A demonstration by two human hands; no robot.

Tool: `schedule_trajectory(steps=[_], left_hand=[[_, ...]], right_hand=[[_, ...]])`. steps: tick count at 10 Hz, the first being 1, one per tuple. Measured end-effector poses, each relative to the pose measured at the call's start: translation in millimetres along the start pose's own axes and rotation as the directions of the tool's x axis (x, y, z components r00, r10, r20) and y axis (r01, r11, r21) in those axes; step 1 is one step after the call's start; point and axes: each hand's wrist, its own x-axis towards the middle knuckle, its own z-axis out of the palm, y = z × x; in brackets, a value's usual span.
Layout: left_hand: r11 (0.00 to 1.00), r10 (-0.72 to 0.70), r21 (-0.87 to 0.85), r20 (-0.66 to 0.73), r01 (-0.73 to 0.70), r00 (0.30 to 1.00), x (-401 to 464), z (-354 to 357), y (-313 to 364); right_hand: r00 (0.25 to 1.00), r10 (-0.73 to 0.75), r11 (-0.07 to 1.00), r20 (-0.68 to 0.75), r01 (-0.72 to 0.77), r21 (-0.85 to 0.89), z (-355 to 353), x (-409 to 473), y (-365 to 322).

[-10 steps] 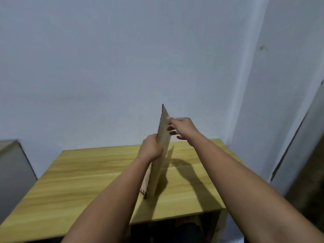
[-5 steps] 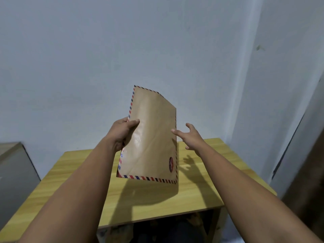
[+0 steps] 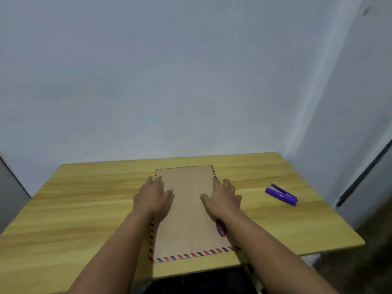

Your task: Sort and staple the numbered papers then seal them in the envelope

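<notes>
A brown envelope (image 3: 186,221) with a red and blue striped border lies flat on the wooden table (image 3: 84,209), lengthwise away from me. A round dark sticker shows near its lower right edge, partly under my right wrist. My left hand (image 3: 153,197) rests palm down on the envelope's left side, fingers spread. On the right side my right hand (image 3: 222,197) lies flat the same way. Neither hand grips anything. A purple stapler (image 3: 281,194) lies on the table to the right of the envelope. No numbered papers are visible.
A pale wall stands right behind the table's far edge. A grey cabinet side (image 3: 10,194) borders the table at the left. A dark door edge (image 3: 364,172) runs down at the right. The table's front edge is close to my body.
The envelope was held up on edge, then turned face-on in my left hand. It now lies flat on the table with both palms on it. The stapler has come into view.
</notes>
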Motion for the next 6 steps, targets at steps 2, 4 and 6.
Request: schedule_trajectory(steps=[2, 4, 6], left_hand=[[0.938, 0.129, 0.323, 0.024, -0.129, 0.991, 16, 46, -19], [0.923, 0.169, 0.352, 0.000, -0.158, 0.986, 39, 45, -26], [0.919, 0.156, 0.368, 0.000, -0.145, 0.988, 38, 40, -19]], right_hand=[[0.987, -0.157, 0.976, 0.038, 0.161, -0.148, 49, 14, -4], [0.990, -0.143, 0.979, 0.007, 0.142, -0.144, 54, 29, -11], [0.989, -0.142, 0.976, 0.026, 0.145, -0.160, 53, 30, -14]])
